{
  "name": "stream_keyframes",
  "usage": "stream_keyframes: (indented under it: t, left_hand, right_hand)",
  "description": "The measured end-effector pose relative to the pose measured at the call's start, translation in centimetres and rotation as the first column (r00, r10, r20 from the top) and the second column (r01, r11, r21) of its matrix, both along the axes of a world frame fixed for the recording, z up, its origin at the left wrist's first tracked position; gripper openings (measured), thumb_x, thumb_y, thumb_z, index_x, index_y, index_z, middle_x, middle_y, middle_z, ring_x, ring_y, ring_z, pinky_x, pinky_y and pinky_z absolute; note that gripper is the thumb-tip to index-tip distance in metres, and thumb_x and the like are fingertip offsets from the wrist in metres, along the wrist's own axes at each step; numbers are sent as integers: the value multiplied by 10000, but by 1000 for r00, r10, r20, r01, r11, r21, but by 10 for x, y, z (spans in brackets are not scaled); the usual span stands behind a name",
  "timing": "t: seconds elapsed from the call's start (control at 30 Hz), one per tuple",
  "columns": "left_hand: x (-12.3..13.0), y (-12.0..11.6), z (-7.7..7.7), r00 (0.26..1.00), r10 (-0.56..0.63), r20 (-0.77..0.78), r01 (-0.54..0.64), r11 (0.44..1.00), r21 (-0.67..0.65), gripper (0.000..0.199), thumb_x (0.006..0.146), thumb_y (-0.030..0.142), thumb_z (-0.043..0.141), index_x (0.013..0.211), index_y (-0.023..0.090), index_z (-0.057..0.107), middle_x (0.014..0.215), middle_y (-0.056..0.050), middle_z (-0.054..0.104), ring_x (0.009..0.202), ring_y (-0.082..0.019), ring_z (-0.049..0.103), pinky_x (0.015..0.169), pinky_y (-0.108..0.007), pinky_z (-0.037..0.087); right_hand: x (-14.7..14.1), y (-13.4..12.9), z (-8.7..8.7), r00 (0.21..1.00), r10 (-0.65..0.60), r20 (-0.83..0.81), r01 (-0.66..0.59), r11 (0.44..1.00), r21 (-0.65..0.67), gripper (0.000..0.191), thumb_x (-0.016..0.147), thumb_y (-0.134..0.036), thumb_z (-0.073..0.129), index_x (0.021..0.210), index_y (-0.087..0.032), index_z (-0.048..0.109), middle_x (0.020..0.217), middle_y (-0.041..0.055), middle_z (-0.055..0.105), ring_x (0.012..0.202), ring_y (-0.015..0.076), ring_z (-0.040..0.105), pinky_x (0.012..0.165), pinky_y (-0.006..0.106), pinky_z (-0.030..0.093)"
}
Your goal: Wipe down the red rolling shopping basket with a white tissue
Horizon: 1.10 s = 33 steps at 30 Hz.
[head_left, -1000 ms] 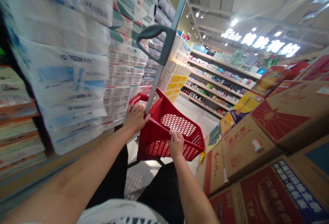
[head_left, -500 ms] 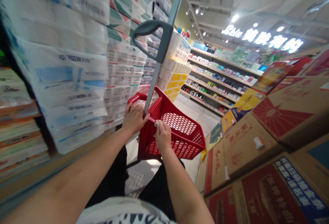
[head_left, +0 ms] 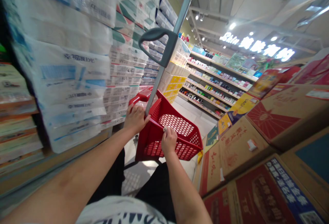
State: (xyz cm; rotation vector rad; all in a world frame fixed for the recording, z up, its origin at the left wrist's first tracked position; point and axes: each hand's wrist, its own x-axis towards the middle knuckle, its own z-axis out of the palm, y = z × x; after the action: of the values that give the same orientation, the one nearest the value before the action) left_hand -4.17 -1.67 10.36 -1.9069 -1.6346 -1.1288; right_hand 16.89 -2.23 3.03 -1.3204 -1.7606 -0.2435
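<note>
My left hand (head_left: 136, 118) grips the red basket (head_left: 151, 141) by its rim. My right hand (head_left: 169, 141) pinches something small and white (head_left: 164, 128). The basket looks light and stiff.

Left hand: the left hand (head_left: 136, 119) closes around a grey metal pole (head_left: 158, 79) just above the basket.
Right hand: the right hand (head_left: 169, 141) sits on the basket's near rim, pinching a small white object (head_left: 165, 129).
Basket: a red mesh shopping basket (head_left: 146, 145), with a grey loop grip (head_left: 154, 33) high on the pole.
Left side: wrapped tissue packs (head_left: 64, 69) stacked in a tall wall beside the basket.
Right side: printed cardboard cartons (head_left: 257, 145) piled near the basket.
Ahead: shelves of boxed goods (head_left: 213, 83) beneath a lit sign (head_left: 257, 44).
</note>
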Motion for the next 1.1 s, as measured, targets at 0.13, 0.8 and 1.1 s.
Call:
stream_keyframes:
  t: [0.13, 0.8, 1.1]
  left_hand:
    - [-3, 1, -1, 1000, -2, -12, 2, 1000, -6, 399, 881, 479, 448, 1104, 190, 606, 1165, -125, 609, 1235, -303, 456, 1166, -477, 164]
    - [-9, -1, -2, 998, 25, -55, -26, 1000, -1, 398, 886, 452, 453, 1109, 157, 599, 1153, -136, 607, 1226, -302, 453, 1157, -478, 177]
    - [-9, 0, -3, 999, 25, -48, -23, 999, 28, 388, 889, 457, 461, 1082, 159, 618, 1138, -124, 614, 1219, -293, 463, 1159, -465, 185]
  right_hand:
    - [-18, -7, -4, 988, 125, 96, -130, 990, 55, 590, 836, -102, 407, 1419, -184, 427, 1442, 104, 450, 1343, 240, 379, 1090, 449, 343]
    - [-16, -7, -34, 861, 320, 395, -333, 942, -38, 433, 882, -90, 489, 1280, -201, 618, 1259, 60, 631, 1233, 229, 462, 1069, 361, 410]
    - [-24, -14, -36, 826, 366, 429, -284, 927, -243, 476, 843, -59, 506, 1252, -268, 627, 1150, 42, 670, 1048, 226, 520, 923, 340, 478]
